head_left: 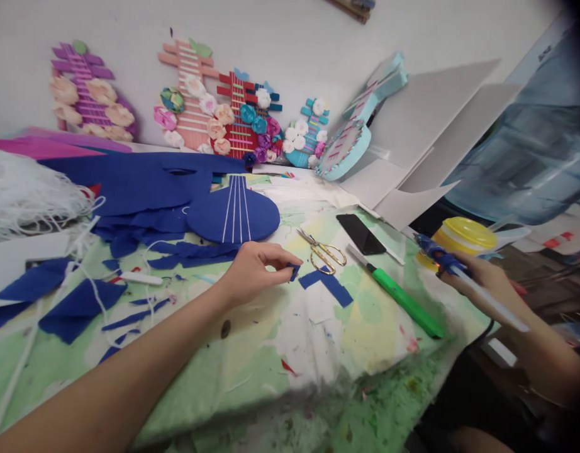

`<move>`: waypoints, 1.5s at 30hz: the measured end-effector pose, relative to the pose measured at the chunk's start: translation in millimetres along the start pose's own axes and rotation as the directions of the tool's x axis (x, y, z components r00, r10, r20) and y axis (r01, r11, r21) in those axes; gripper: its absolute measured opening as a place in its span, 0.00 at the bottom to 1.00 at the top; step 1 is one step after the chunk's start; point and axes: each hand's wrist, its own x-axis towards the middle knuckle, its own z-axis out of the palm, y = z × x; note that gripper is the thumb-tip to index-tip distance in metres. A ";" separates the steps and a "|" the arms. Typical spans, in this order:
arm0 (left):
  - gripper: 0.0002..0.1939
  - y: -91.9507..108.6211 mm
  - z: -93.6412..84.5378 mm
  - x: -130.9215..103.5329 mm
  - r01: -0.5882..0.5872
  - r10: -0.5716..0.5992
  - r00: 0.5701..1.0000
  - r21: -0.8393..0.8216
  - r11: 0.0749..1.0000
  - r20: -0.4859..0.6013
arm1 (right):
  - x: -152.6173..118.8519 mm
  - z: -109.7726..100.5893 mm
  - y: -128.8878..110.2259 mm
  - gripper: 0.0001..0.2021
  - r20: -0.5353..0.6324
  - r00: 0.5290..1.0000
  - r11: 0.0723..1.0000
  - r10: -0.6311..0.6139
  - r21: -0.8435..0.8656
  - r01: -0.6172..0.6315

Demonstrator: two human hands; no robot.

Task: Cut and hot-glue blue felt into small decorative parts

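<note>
My left hand (266,267) is over the middle of the table, pinching a small dark blue piece (294,272) between thumb and fingertips. Off the table's right edge, my right hand (483,283) grips a blue glue gun (431,247), with a long whitish glue stick (490,301) reaching back from it. Just beyond my left hand lies a blue guitar-shaped body (233,214) with white strings down its front. Gold-handled scissors (323,251) rest to the right of my left hand, partly over a blue strip (328,284).
A green utility knife (406,302) and a black phone (360,234) lie to the right. Blue scraps (85,308) and white yarn (30,192) cover the left side. Decorated guitars (236,119) lean on the wall. A yellow-lidded tub (467,233) stands near the water bottle (526,157).
</note>
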 end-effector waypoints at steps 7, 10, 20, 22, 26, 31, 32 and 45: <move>0.13 0.2 -0.1 -0.7 0.049 -0.050 0.999 -0.046 0.998 -0.009 | 13.2 18.9 19.9 0.15 0.209 0.958 0.978 -0.197 -0.028 0.208; 0.20 0.3 0.4 -1.2 0.063 -0.066 0.997 -0.109 0.992 -0.031 | 7.0 26.2 22.9 0.15 0.207 0.950 0.971 -0.233 0.005 0.237; 0.24 1.4 0.4 -1.8 0.085 -0.088 0.996 -0.077 0.993 -0.033 | 4.8 -4.5 -56.9 0.10 0.051 0.944 0.945 -0.325 0.060 0.322; 0.27 0.9 0.8 -2.0 0.091 -0.093 0.995 -0.073 0.993 -0.023 | 4.9 -4.4 -103.7 0.09 0.037 0.942 0.920 -0.334 0.228 0.318; 0.29 -2.7 0.3 -1.6 0.060 -0.061 0.998 -0.103 0.993 -0.006 | 18.6 20.6 -189.4 0.07 0.090 0.904 0.809 -0.417 0.491 0.324; 0.27 -5.7 -2.6 0.9 0.029 -0.039 0.998 -0.197 0.980 -0.048 | 45.3 77.1 -239.4 0.11 0.244 0.884 0.540 -0.399 0.841 0.012; 0.26 -5.6 -3.1 1.5 0.032 -0.045 0.997 -0.209 0.977 -0.059 | 47.6 86.1 -242.5 0.11 0.251 0.871 0.471 -0.422 0.882 -0.026; 0.22 -4.4 -0.2 3.3 0.184 -0.196 0.981 -0.360 0.915 0.003 | 36.9 98.6 -229.0 0.11 0.273 0.810 0.283 -0.519 0.949 -0.139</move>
